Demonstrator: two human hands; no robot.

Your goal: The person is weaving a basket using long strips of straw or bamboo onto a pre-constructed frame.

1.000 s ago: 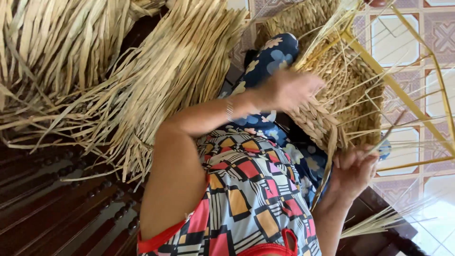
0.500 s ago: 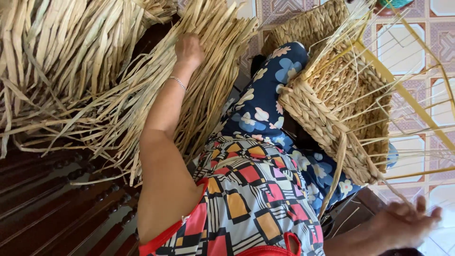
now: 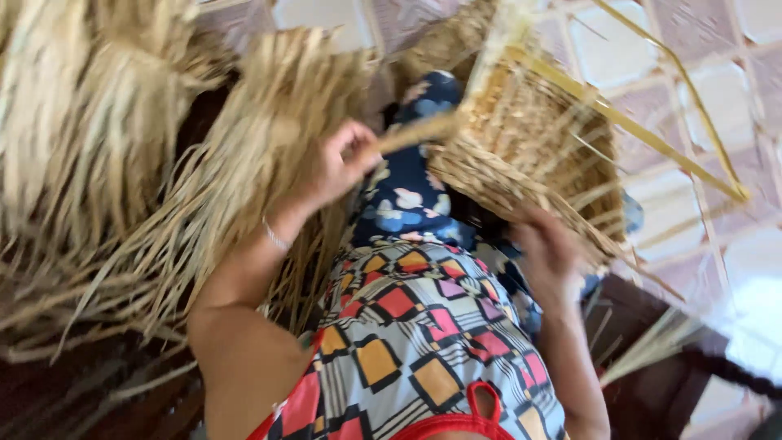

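Note:
A half-woven straw basket [image 3: 538, 155] rests on my lap, tilted, with long loose strips sticking out of it. My left hand [image 3: 338, 167] is closed around a flat dried straw strip [image 3: 411, 133] that reaches toward the basket's near corner. Just left of that hand lies a big bundle of dried straw [image 3: 244, 171]. My right hand [image 3: 544, 244] grips the basket's lower woven rim from beneath. The picture is blurred by motion, so the fingers are not sharp.
More straw bundles [image 3: 73, 138] are heaped at the left on dark wooden slats [image 3: 73, 399]. A tiled floor [image 3: 700, 106] lies beyond the basket. A small sheaf of straw [image 3: 652, 346] lies at the lower right. My patterned dress [image 3: 415, 334] fills the bottom centre.
My left hand has come back from the straw bundle with a strip and moved toward the basket. My right hand rose from the lower right to the basket's rim.

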